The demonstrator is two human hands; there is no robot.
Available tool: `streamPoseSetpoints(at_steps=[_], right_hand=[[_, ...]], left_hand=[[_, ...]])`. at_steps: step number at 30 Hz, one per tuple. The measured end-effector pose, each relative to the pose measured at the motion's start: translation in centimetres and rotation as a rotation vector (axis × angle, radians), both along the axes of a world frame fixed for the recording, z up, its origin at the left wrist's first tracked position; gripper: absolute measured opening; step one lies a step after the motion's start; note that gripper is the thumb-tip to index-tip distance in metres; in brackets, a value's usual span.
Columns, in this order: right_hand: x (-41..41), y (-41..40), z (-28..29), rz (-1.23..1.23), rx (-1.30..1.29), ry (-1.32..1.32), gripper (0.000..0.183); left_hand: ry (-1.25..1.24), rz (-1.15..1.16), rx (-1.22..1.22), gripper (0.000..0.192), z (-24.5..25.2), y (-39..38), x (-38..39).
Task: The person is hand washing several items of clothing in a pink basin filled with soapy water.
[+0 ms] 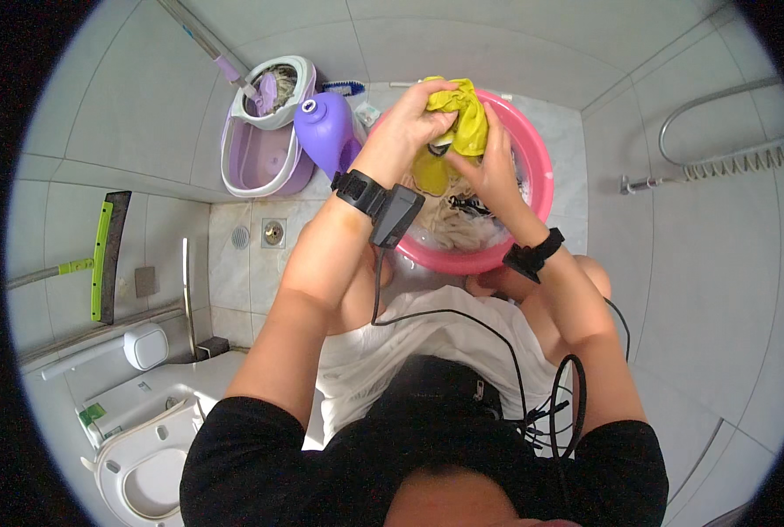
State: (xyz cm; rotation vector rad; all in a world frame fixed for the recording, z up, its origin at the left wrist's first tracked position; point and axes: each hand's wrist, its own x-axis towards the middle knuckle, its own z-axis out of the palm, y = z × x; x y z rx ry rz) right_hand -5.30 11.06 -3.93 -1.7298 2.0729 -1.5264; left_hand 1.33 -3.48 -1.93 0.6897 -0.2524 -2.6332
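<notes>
Above a pink plastic basin, my left hand grips a bunched yellow-green cloth between thumb and fingers. On the cloth's right side, my right hand rests its fingers against it, the thumb reaching below. Part of the bundle shows white and dark. More yellow-green fabric hangs or lies just beneath the hands. Wet beige cloth and a black-and-white piece lie in sudsy water in the basin. Both wrists wear black straps, the left one with a boxy device.
A purple detergent bottle stands left of the basin, beside a purple-and-white mop bucket holding a mop. A blue brush lies behind. A toilet, a green squeegee and a shower hose flank me. A black cable crosses my lap.
</notes>
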Motion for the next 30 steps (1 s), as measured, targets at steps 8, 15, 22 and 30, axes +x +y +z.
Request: streamPoseSetpoints(at_steps=[8, 15, 22, 30], right_hand=[[-5.7, -0.5, 2.6, -0.003, 0.121, -0.810, 0.019], [-3.3, -1.3, 0.7, 0.221, -0.005, -1.352, 0.030], [-2.8, -1.8, -3.1, 0.504, 0.376, -1.242, 0.028], [-1.3, -0.9, -1.0, 0.277, 0.171, -0.960, 0.030]], left_hand=[[-0.142, -0.267, -0.685, 0.039, 2.4, -1.4, 2.1], [-0.118, -0.463, -0.856, 0.065, 2.8, 1.7, 1.0], [-0.626, -0.049, -2.065, 0.051, 1.2, 4.9, 0.1], [-0.462, 0.112, -2.056, 0.047, 4.6, 8.2, 1.7]])
